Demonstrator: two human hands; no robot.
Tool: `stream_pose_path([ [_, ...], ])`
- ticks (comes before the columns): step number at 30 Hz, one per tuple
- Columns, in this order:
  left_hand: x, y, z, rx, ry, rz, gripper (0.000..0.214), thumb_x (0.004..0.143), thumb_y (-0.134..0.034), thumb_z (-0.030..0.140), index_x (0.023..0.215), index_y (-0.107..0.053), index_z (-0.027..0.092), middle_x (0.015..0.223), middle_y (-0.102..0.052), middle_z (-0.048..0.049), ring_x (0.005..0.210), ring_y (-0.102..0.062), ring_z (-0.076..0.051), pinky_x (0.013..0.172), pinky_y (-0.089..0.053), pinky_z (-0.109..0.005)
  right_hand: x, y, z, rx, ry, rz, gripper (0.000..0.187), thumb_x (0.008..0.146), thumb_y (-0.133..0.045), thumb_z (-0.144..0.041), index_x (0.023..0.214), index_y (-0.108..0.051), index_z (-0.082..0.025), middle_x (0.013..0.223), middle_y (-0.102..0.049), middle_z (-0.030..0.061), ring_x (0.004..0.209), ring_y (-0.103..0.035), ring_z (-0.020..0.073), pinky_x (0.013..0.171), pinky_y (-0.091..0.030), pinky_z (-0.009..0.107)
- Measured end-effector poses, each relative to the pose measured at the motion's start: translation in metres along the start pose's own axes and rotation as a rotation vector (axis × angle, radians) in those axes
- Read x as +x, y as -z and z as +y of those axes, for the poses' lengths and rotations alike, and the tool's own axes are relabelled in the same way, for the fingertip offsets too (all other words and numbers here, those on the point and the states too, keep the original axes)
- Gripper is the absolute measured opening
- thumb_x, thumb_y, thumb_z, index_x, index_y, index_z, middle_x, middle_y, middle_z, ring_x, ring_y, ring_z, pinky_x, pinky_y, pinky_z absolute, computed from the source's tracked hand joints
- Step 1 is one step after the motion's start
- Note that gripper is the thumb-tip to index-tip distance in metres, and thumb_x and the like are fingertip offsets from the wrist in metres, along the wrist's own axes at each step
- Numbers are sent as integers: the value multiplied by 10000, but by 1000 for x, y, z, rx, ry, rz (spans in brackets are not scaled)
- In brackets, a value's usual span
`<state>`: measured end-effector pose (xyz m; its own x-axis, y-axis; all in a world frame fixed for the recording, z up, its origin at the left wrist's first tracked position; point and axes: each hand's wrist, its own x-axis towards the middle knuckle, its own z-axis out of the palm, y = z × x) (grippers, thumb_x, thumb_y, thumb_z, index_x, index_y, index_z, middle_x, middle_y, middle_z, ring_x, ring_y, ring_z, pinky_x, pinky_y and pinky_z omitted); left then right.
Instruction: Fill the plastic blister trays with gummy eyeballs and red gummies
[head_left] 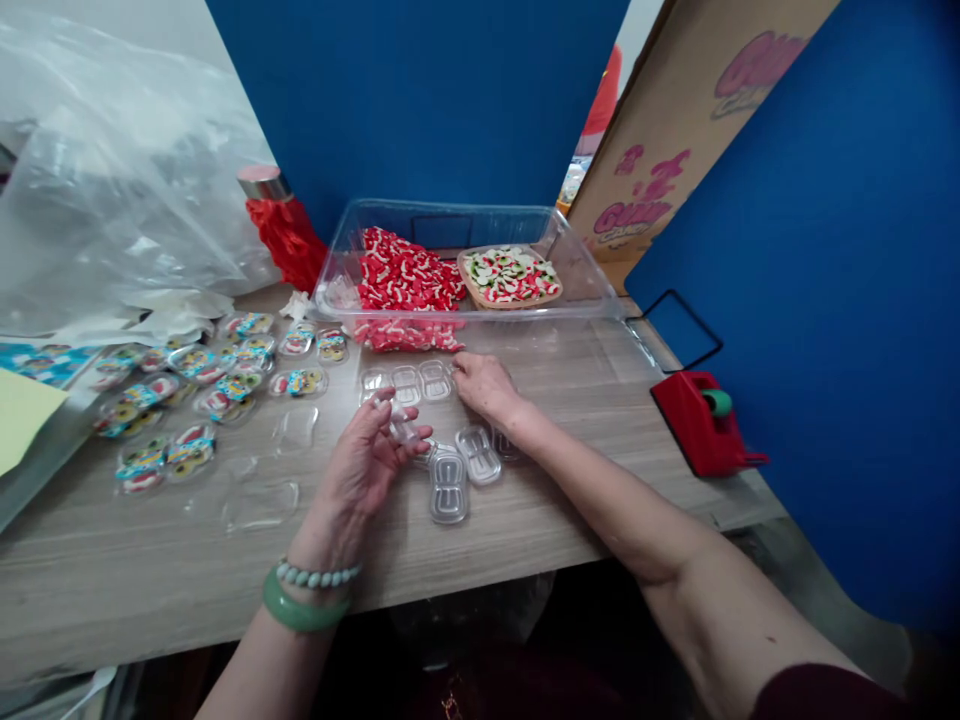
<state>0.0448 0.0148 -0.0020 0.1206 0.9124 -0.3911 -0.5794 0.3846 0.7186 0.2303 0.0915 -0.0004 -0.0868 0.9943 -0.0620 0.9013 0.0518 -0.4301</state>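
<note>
My left hand (367,455) is curled around a clear plastic blister tray (403,428), held above the table. My right hand (487,385) reaches to the right end of a short row of small clear trays (406,384), fingers pinched together beside the last tray (435,380). Whatever lies between those fingertips is too small to make out. Nearer the table's front, a loose clear tray (448,488) lies beside another clear tray (478,455); more are partly hidden under my right wrist.
A clear bin (525,313) at the back holds red-and-white candies (409,275) and a smaller tub of mixed candies (511,275). Several filled packs (225,395) cover the table's left. A red tape dispenser (701,425) stands right; a red-covered bottle (281,225) stands back left. Blue panels border the table.
</note>
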Motion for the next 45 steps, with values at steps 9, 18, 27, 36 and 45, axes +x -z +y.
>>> stream_pose_path([
  [9, -2, -5, -5, -44, -123, -20, 626, 638, -876, 146, 1203, -635, 271, 962, -710, 5, 778, -688, -133, 656, -567, -225, -58, -12, -44, 913, 133, -244, 108, 721, -646, -135, 751, -723, -206, 756, -695, -35, 744, -620, 120, 715, -475, 247],
  [18, -9, -23, -10, 83, -97, -74, 630, 675, -862, 243, 1250, -604, 236, 905, -726, -25, 710, -691, -171, 626, -599, -300, -67, 14, -31, 1364, -48, -424, 92, 583, -708, -172, 628, -629, -158, 604, -614, -36, 585, -554, 94, 605, -449, 231],
  [27, -1, -30, -12, 136, -89, 26, 528, 694, -769, 219, 1178, -561, 202, 791, -686, -11, 592, -699, -203, 489, -584, -305, -55, 23, -11, 1060, -79, -50, 70, 587, -618, -193, 647, -651, -180, 599, -566, -58, 568, -448, 88, 595, -373, 238],
  [36, 2, -14, -5, 103, -73, 16, 543, 693, -845, 273, 1130, -527, 220, 880, -696, -14, 704, -751, -246, 588, -623, -332, -15, 23, 46, 40, -128, 234, 256, 814, -486, -151, 882, -729, -188, 935, -739, 66, 881, -645, 186, 754, -428, 262],
  [45, 0, -16, -7, 72, -42, -44, 540, 684, -876, 357, 1088, -547, 216, 891, -696, -17, 746, -757, -250, 648, -634, -342, 3, 2, 45, 147, -76, 38, 263, 826, -530, -186, 921, -775, -209, 967, -772, 42, 942, -674, 187, 792, -454, 241],
])
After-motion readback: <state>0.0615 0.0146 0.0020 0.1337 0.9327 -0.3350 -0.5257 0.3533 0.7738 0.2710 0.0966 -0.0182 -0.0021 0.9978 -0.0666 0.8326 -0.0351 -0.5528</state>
